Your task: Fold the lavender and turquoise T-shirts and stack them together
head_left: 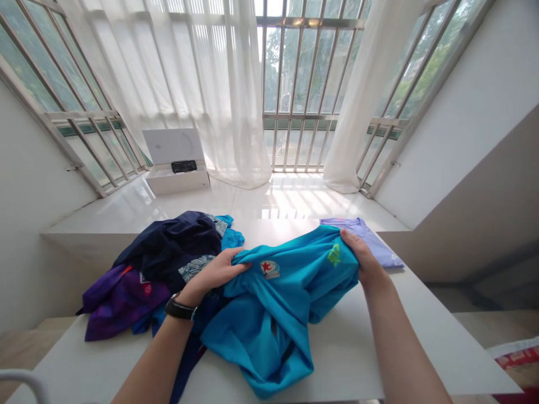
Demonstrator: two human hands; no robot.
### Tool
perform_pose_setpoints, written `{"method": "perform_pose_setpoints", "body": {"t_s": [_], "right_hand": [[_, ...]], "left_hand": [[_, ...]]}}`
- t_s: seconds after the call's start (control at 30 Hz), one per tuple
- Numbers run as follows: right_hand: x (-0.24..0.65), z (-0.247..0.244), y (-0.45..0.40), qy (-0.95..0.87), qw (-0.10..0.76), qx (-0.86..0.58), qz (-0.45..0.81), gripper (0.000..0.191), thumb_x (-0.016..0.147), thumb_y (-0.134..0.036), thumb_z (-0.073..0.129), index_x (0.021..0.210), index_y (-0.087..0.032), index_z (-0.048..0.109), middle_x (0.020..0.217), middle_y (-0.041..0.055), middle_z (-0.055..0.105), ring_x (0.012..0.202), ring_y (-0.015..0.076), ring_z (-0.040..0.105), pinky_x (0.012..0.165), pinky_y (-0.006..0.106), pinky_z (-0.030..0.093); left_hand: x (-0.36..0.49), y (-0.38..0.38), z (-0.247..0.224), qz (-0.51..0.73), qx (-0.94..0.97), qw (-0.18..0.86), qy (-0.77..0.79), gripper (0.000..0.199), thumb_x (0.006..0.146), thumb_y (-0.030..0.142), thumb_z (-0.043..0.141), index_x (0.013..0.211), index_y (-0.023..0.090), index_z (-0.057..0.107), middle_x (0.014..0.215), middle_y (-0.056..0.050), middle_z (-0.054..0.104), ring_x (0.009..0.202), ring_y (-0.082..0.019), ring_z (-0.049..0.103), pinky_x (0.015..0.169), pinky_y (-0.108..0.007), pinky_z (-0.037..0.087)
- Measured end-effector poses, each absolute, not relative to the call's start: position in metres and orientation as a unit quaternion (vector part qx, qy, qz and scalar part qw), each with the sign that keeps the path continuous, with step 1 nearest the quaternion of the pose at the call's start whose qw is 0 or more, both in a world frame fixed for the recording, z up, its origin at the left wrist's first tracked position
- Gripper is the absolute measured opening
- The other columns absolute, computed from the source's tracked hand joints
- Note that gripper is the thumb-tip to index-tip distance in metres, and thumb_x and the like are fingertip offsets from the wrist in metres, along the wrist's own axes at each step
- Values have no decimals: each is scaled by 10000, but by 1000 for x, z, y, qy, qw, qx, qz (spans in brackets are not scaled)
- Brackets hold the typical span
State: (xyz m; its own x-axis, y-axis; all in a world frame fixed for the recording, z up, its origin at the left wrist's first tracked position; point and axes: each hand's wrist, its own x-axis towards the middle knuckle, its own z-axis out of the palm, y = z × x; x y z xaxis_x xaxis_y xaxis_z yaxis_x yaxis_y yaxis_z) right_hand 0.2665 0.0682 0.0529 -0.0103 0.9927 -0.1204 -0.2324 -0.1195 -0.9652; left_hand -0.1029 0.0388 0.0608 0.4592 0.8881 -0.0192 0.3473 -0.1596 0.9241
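Head view | my left hand (219,270) and right hand (362,257) grip the blue shirt (273,306), upper edge stretched between | lilac garment (377,242) behind it, nearer right

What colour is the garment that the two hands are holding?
The garment is bright turquoise blue, best seen in the head view.

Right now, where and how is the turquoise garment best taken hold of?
The turquoise garment is probably best gripped by both ends of its far, upper edge, one hand from each side: that edge spans the left hand and right hand, while limp cloth folds loosely below.
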Motion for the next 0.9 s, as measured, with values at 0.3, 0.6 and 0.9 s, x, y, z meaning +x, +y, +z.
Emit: {"method": "perform_pose_setpoints", "body": {"t_s": [0.3,0.6,0.9], "right_hand": [[280,59,50,-477,380,-414,676,535,622,-404,901,1101,-234,733,997,76,790,877,330,754,751,438,628],[264,48,60,-396,548,-412,611,436,661,-389,833,1071,-286,724,942,19,800,846,286,755,772,415,605],[246,36,73,-394,592,-419,564,317,602,-405,856,826,-294,661,812,-12,760,853,295,724,818,476,585]], "left_hand": [[-113,36,69,529,466,569,424,485,765,433,785,1191,220,694,1029,-58,747,881,-264,695,737,-343,581],[-115,40,66,548,406,602,415,571,719,341,767,1266,202,681,1232,-83,721,1150,-346,645,932,-427,561],[-109,40,58,435,564,579,397,488,719,333,839,1166,196,700,1115,-89,736,1005,-305,689,868,-405,577]]}}
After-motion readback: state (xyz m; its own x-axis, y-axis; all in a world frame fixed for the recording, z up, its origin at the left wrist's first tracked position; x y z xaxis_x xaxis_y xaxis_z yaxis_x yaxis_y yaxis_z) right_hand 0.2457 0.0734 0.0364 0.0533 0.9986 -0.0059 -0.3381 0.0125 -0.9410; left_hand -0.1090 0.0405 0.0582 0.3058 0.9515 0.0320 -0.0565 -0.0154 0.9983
